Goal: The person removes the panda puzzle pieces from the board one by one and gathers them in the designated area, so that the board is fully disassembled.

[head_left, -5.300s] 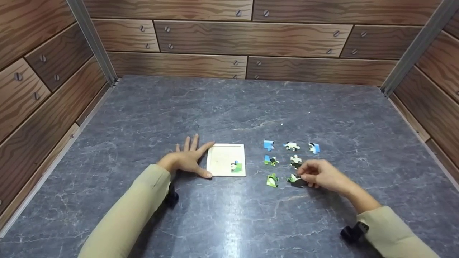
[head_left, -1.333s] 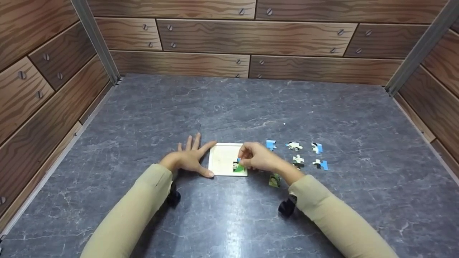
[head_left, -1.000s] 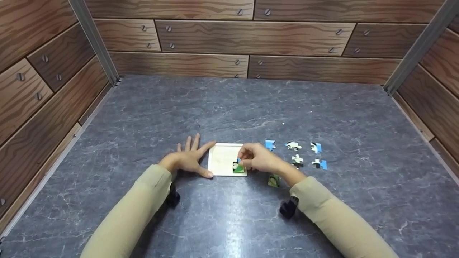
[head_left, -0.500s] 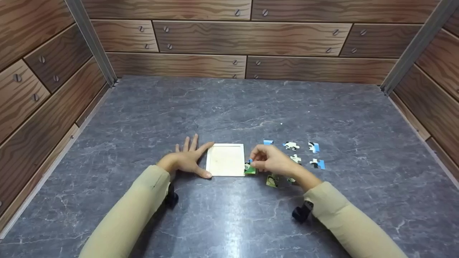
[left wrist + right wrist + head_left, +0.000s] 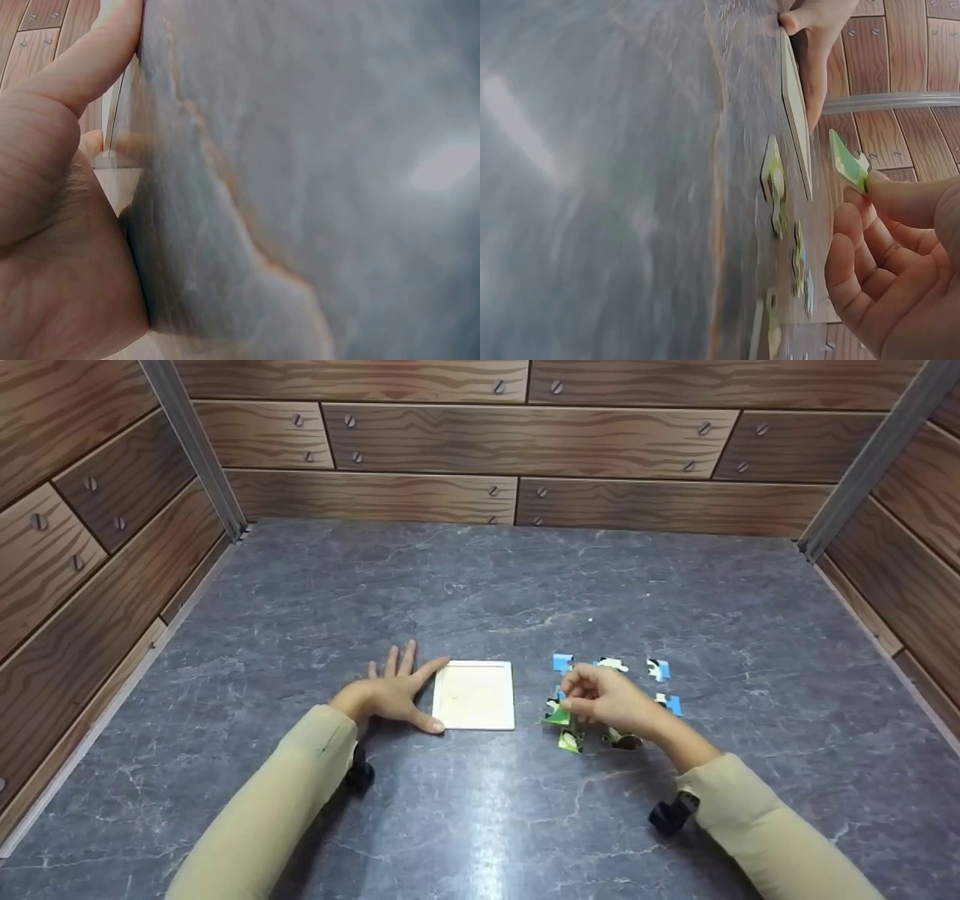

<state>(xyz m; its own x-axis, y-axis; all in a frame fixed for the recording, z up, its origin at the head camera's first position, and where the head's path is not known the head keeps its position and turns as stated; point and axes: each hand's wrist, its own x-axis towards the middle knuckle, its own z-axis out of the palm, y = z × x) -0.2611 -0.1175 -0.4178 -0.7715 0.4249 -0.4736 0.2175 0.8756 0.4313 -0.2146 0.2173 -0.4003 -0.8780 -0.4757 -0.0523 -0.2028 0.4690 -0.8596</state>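
A pale square puzzle tray (image 5: pixel 474 697) lies on the table with a bare bottom. Fingers spread, my left hand (image 5: pixel 391 694) rests beside it, thumb and index finger at its left corners. To the right of the tray, my right hand (image 5: pixel 611 701) pinches a green jigsaw piece (image 5: pixel 847 165) between thumb and fingertips. The right wrist view has this piece raised above the table. Beneath and around that hand lie loose jigsaw pieces, among them a green one (image 5: pixel 570 739), a dark one (image 5: pixel 622 739) and a blue one (image 5: pixel 562 662). The hand partly hides others.
More pieces lie at the right of the group, a blue-and-black one (image 5: pixel 658 669) and a blue-and-white one (image 5: pixel 670 703). Wood-patterned walls (image 5: pixel 525 439) enclose the marbled grey table (image 5: pixel 420 577) at the back and both sides.
My right hand went from the loose pieces to the tray, took the green corner piece out, and has carried it right, over the loose pieces. The left hand has stayed at the tray.
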